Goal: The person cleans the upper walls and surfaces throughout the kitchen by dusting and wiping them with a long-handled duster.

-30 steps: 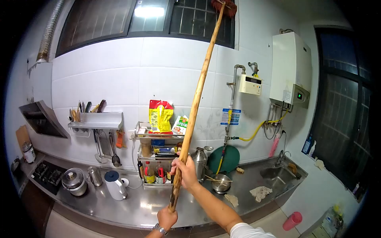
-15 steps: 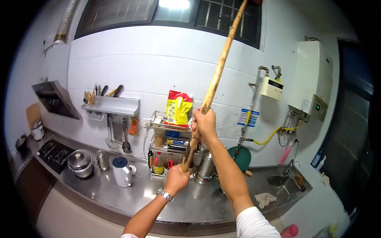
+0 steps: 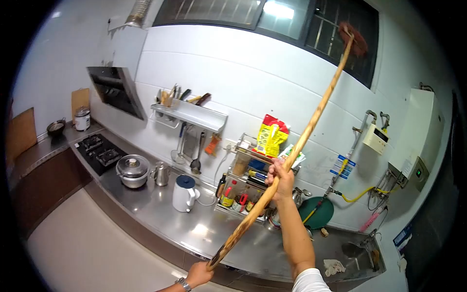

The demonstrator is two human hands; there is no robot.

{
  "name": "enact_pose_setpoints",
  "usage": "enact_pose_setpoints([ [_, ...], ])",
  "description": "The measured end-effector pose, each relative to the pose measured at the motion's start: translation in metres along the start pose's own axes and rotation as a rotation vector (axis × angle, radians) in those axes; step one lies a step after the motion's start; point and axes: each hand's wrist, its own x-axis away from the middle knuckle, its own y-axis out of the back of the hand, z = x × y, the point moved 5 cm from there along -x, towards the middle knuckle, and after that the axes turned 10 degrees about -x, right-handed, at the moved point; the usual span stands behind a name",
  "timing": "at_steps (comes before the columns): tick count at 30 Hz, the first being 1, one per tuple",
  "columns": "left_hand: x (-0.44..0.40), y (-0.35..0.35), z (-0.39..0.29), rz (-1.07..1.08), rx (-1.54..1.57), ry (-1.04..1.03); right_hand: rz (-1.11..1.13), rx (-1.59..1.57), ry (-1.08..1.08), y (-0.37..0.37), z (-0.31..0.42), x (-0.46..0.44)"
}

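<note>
A long wooden pole (image 3: 311, 125) slants up and right across the view, with a dark reddish-brown cloth or mop-like head (image 3: 357, 40) at its far end. That head is against or just in front of the dark window (image 3: 323, 36), and whether it touches the glass I cannot tell. My left hand (image 3: 199, 274), with a metal watch at the wrist, is closed round the pole's lower end. Further up, my right hand (image 3: 281, 179) wraps the pole in front of the spice rack (image 3: 233, 192).
Along the steel counter (image 3: 194, 233) stand a kettle (image 3: 185, 193), a metal jug (image 3: 161, 173), a lidded pot (image 3: 133, 171) and a gas stove (image 3: 98, 152). A knife shelf (image 3: 192, 113) hangs on the wall. To the right are a sink (image 3: 357, 255), a rag (image 3: 333, 267) and a water heater (image 3: 418, 131).
The view has shifted left and the pole leans further right, its head now visible at the window. My left hand has moved down and left, further from my right hand.
</note>
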Motion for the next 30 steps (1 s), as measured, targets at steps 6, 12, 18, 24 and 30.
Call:
enact_pose_setpoints([
  [6,0.043,-0.016,0.098,-0.067,-0.047,0.12,0.033,-0.107,-0.154,-0.01,-0.064,0.029],
  [12,0.084,-0.021,0.146,0.05,-0.061,0.212,-0.007,-0.109,-0.204,-0.052,-0.103,0.081],
  [18,0.152,-0.006,0.206,0.044,-0.083,0.347,-0.045,0.055,-0.227,-0.102,-0.18,0.151],
  [24,0.225,0.008,0.263,0.222,0.071,0.549,0.144,-0.184,-0.382,-0.166,-0.213,0.155],
  [30,0.239,0.023,0.273,0.056,0.088,0.502,0.072,-0.109,-0.366,-0.196,-0.24,0.136],
])
